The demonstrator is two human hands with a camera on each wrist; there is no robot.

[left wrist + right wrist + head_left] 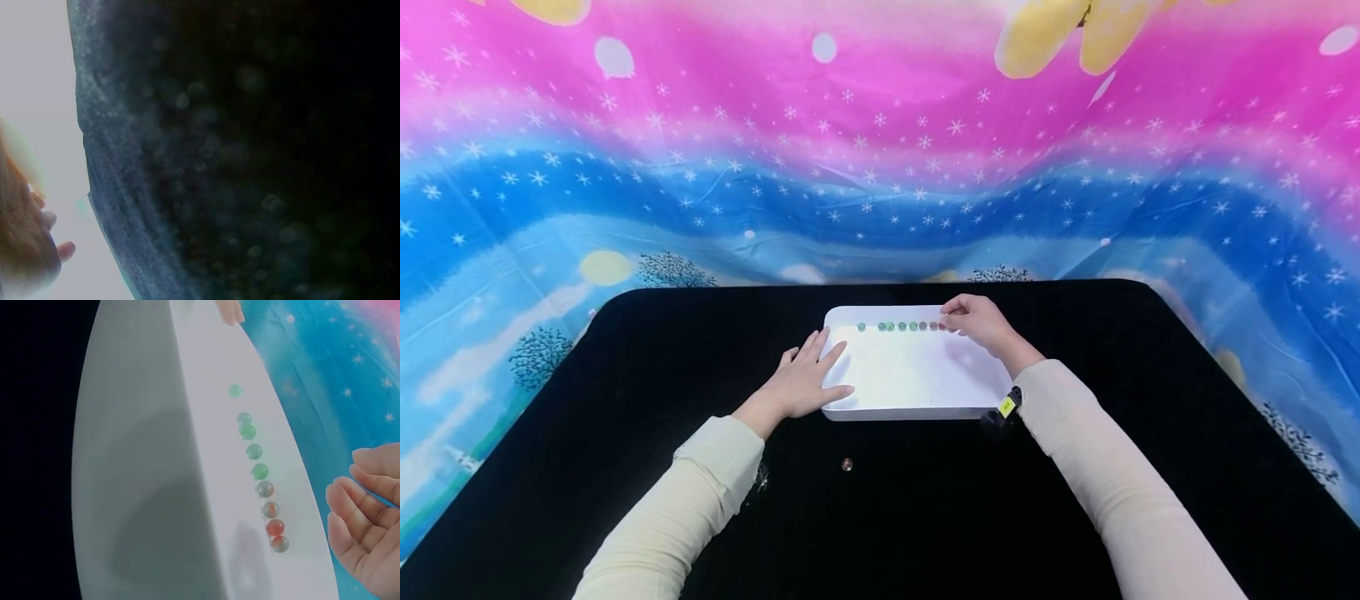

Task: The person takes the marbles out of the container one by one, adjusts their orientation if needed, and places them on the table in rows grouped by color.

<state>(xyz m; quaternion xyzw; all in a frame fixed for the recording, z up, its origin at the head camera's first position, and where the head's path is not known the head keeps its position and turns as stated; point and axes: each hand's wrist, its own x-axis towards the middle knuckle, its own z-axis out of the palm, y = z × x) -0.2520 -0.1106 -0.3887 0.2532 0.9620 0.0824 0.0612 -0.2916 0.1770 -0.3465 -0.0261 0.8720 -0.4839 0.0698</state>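
A white tray (925, 375) holds a row of green and reddish glass marbles (902, 327) along its far side. The right wrist view shows the row closer, with a gap beside the green marble (235, 391) at one end and a red marble (275, 527) near the other. Over the tray's left edge rests my left hand (801, 379), fingers spread. My right hand (981, 323) is at the row's right end; its fingers (350, 519) are loosely bent, with nothing visible between them.
One loose marble (847, 464) lies on the black tabletop (925, 517) in front of the tray. Small shiny things, too unclear to name, are beside my left sleeve (722, 467). A black device with a yellow label (1006, 407) is at my right wrist. A patterned cloth (880, 167) hangs behind.
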